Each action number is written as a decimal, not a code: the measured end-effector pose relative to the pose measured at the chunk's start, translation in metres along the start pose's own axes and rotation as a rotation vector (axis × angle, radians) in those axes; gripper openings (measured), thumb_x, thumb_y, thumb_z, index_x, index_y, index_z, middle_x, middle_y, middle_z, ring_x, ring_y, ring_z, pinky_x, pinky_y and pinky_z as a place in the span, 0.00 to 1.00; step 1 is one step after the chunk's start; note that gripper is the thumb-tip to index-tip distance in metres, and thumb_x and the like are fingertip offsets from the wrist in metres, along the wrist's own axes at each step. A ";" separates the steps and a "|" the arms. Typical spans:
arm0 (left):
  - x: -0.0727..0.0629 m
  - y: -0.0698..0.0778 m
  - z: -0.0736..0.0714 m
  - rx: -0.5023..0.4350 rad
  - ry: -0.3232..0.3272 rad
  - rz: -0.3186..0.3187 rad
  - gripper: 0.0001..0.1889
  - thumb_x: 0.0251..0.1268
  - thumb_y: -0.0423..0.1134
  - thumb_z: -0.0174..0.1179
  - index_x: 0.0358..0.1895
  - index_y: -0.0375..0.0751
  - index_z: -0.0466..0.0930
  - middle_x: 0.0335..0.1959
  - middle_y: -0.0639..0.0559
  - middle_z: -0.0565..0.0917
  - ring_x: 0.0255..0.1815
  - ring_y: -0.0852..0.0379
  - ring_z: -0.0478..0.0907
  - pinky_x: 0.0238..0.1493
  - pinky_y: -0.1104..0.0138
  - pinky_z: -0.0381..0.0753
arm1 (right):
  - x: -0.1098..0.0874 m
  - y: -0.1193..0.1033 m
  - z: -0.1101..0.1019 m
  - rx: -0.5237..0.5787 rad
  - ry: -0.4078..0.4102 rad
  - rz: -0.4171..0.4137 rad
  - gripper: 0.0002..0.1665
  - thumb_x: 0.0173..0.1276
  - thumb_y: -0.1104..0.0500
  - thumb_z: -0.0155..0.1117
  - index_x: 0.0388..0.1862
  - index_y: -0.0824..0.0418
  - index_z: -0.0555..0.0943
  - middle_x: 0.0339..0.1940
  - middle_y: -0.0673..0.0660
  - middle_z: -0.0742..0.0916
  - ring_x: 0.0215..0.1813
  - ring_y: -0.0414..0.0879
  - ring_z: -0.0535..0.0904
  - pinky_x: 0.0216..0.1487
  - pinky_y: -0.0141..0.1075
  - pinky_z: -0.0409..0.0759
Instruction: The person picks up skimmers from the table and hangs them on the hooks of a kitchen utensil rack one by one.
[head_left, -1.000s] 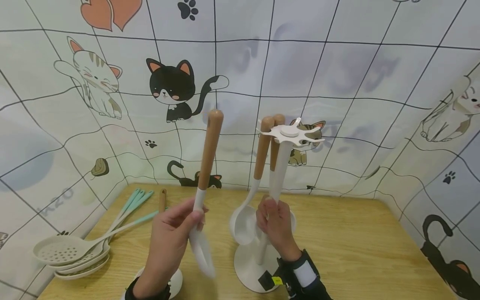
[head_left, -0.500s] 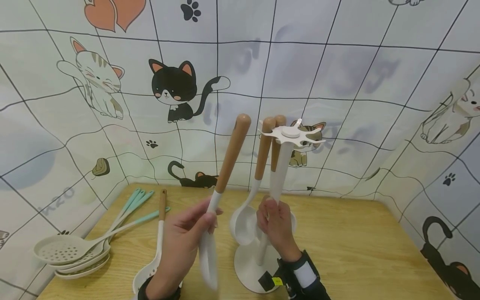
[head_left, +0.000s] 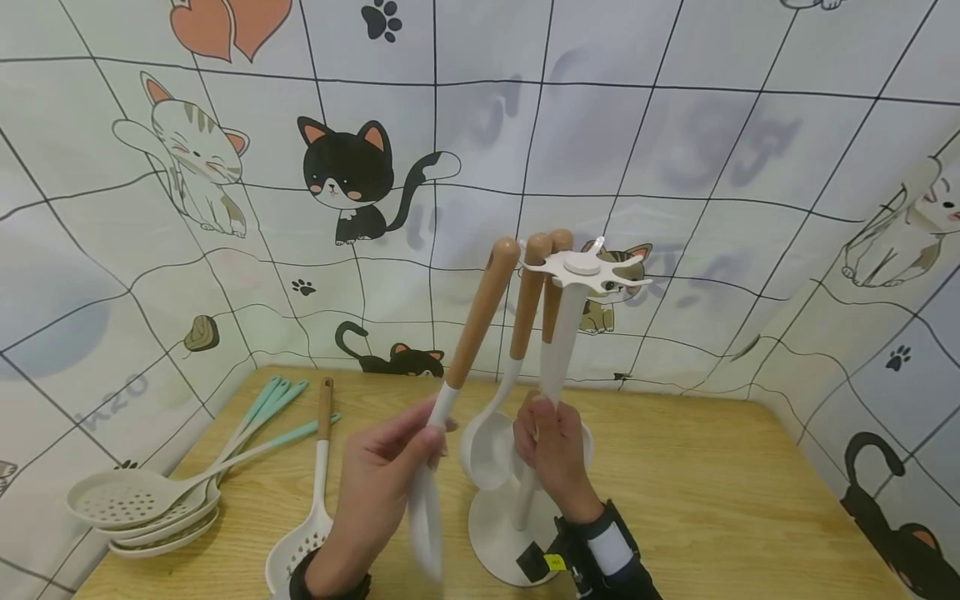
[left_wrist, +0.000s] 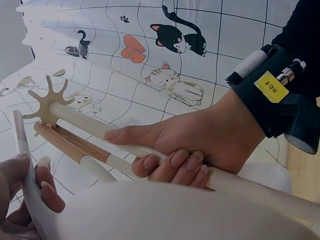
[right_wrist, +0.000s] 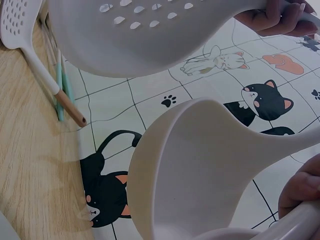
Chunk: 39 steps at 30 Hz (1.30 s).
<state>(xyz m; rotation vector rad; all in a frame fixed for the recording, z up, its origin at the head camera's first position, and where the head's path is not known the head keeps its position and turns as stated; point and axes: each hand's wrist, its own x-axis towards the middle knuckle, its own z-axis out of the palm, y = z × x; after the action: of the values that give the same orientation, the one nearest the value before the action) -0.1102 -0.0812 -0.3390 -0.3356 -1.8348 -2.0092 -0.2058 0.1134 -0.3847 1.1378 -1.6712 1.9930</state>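
Observation:
My left hand (head_left: 382, 492) pinches the white neck of a slotted spoon (head_left: 480, 321) with a wooden handle. The handle leans right, its tip close to the left side of the hooked top (head_left: 581, 265) of a white utensil stand. Holes show in the spoon's head (right_wrist: 125, 40) in the right wrist view. My right hand (head_left: 555, 450) grips the stand's pole (head_left: 564, 350) above its round base (head_left: 498, 542). A white ladle (head_left: 487, 454) hangs from the stand, handle up. Behind it hangs a second wooden-handled utensil (head_left: 551, 312), its head mostly hidden by the right hand.
Slotted spoons with turquoise handles (head_left: 123, 500) lie stacked at the table's left. Beside them, a white slotted utensil (head_left: 296, 542) with a wooden handle lies partly behind the left forearm. Bare tabletop (head_left: 712, 483) extends to the right. A cat-print sheet (head_left: 480, 125) covers the wall behind.
My left hand has carried the slotted spoon rightward, tilting its handle tip toward the stand's top. The slotted utensil on the table has come into fuller view. My right hand stays on the pole.

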 end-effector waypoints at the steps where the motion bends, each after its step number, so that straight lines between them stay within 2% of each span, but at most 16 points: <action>1: 0.000 0.000 0.000 0.002 -0.001 -0.006 0.15 0.68 0.26 0.61 0.56 0.34 0.84 0.36 0.61 0.90 0.30 0.65 0.79 0.33 0.69 0.81 | 0.000 0.000 0.000 -0.001 0.001 0.002 0.34 0.83 0.41 0.40 0.22 0.64 0.62 0.11 0.56 0.65 0.12 0.47 0.60 0.09 0.33 0.59; 6: 0.001 -0.002 0.002 0.025 0.007 -0.027 0.15 0.69 0.28 0.62 0.56 0.32 0.84 0.35 0.61 0.90 0.29 0.65 0.78 0.34 0.69 0.80 | 0.000 0.000 0.000 0.002 -0.001 0.008 0.34 0.83 0.41 0.40 0.22 0.64 0.62 0.12 0.55 0.65 0.12 0.47 0.59 0.10 0.32 0.59; 14: 0.003 -0.004 0.007 -0.027 -0.021 0.001 0.15 0.68 0.26 0.62 0.56 0.29 0.83 0.36 0.61 0.90 0.28 0.66 0.77 0.31 0.71 0.80 | 0.001 -0.004 0.001 0.021 -0.006 -0.003 0.32 0.84 0.43 0.41 0.24 0.65 0.63 0.13 0.55 0.64 0.12 0.47 0.59 0.10 0.32 0.59; 22: 0.003 -0.008 0.009 -0.017 -0.027 -0.019 0.15 0.68 0.27 0.62 0.56 0.28 0.83 0.35 0.60 0.90 0.28 0.65 0.77 0.31 0.70 0.81 | 0.001 -0.002 0.001 0.020 -0.023 -0.027 0.31 0.85 0.45 0.40 0.24 0.66 0.62 0.13 0.56 0.64 0.12 0.47 0.60 0.10 0.32 0.60; 26: 0.003 -0.009 0.010 -0.023 -0.038 -0.029 0.16 0.68 0.28 0.62 0.57 0.28 0.82 0.35 0.59 0.90 0.28 0.65 0.77 0.31 0.70 0.80 | 0.000 -0.003 0.001 0.012 -0.016 -0.014 0.32 0.84 0.43 0.41 0.24 0.65 0.63 0.14 0.56 0.64 0.13 0.47 0.60 0.10 0.32 0.60; 32: 0.004 -0.011 0.013 -0.010 -0.039 -0.062 0.16 0.69 0.30 0.63 0.58 0.30 0.82 0.36 0.61 0.90 0.30 0.65 0.78 0.33 0.70 0.81 | 0.000 -0.003 0.002 0.002 -0.008 -0.012 0.31 0.84 0.44 0.41 0.24 0.65 0.63 0.14 0.56 0.65 0.12 0.47 0.60 0.09 0.33 0.59; 39: 0.005 -0.016 0.015 -0.039 -0.057 -0.039 0.17 0.69 0.29 0.62 0.58 0.26 0.81 0.37 0.63 0.90 0.32 0.66 0.81 0.36 0.71 0.82 | -0.001 0.001 0.001 0.002 -0.009 -0.003 0.32 0.83 0.41 0.41 0.24 0.64 0.64 0.13 0.55 0.65 0.12 0.46 0.60 0.10 0.31 0.60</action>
<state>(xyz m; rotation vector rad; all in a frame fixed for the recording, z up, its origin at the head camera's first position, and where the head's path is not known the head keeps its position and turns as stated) -0.1233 -0.0664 -0.3494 -0.3748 -1.8518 -2.0840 -0.2053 0.1120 -0.3857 1.1509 -1.6710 1.9907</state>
